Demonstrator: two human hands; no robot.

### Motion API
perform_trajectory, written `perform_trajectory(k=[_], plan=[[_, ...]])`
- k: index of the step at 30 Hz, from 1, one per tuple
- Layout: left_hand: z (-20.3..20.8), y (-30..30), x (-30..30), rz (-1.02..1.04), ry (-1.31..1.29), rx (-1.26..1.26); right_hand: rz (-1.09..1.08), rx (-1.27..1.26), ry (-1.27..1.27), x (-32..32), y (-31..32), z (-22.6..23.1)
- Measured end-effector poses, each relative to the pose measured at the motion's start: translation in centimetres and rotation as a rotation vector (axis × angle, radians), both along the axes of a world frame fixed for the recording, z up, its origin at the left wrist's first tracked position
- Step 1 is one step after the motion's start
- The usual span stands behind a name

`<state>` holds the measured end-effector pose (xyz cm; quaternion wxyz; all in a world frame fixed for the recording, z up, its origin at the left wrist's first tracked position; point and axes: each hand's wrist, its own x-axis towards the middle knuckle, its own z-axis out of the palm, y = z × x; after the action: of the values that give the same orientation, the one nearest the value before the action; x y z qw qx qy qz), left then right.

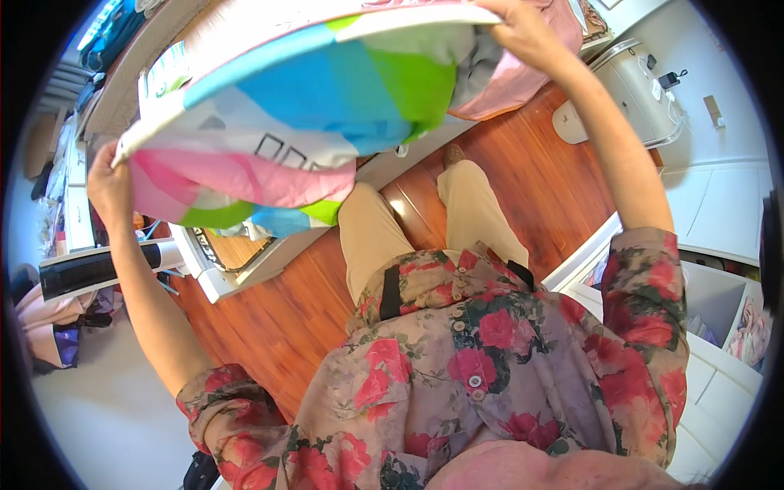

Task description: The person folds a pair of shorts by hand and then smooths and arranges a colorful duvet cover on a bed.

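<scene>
A large multicoloured bed sheet [327, 98], with blue, green, pink, grey and white patches, is stretched between my two hands. My left hand [110, 184] is closed on its left corner. At the upper right, my right hand [523, 31] grips the other end of the same edge. The top edge runs taut in an arc, while the lower part sags in loose folds in front of my knees. Beneath it, the sheet hides much of the bed. A pink cloth with an orange hem [531, 77] lies on the bed near my right hand.
A white bed frame [310, 249] stands on the reddish wooden floor [563, 180]. To the left is a black and white tower-shaped appliance [102, 269]. A cream bin [633, 94] stands at the right by the wall, and an open white drawer [714, 302] is beside my right elbow.
</scene>
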<state>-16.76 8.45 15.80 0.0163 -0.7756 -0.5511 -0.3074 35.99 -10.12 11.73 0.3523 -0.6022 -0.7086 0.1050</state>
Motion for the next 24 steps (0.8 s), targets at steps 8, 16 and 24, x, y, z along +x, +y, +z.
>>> perform_trajectory(k=[8,16,24], plan=[[-6.5,3.9,-2.2,0.117,0.007,-0.124,0.025,-0.328,0.337,-2.5,4.1,-4.8],[-16.8,9.2,-1.1,0.223,0.215,-0.339,-0.018,-0.866,0.96,-3.5,5.1,-13.8],[-16.3,4.4,-0.2,0.265,0.366,-0.518,-0.241,-0.864,0.889,-3.6,4.3,-17.3]])
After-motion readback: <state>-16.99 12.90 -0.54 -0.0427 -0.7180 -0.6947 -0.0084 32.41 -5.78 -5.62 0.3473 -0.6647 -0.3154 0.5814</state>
